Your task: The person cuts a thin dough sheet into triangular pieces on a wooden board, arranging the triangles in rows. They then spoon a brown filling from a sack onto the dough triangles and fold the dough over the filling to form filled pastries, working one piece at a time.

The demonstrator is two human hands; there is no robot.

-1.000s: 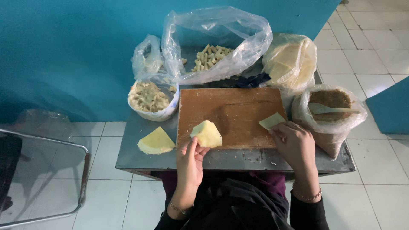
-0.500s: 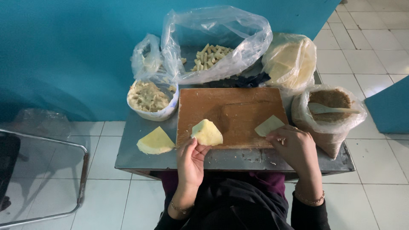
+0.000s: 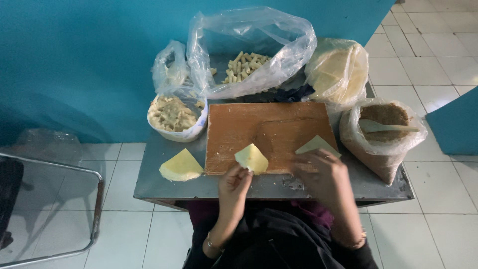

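Yellow wrapper (image 3: 251,158) pinched in left hand (image 3: 235,183) fingers; right hand (image 3: 321,174) flat on 2nd wrapper (image 3: 314,145), fingers together.

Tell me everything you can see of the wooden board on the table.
The wooden board is a flat, reddish-brown rectangle, worn paler in the middle, lying on the grey metal table. A folded pale yellow sheet rests at its near edge, pinched by the left hand. A second sheet lies at its near right corner, under the right hand.

Pale yellow folded wrapper (image 3: 252,159), flat triangular wrapper (image 3: 316,145), on board edge
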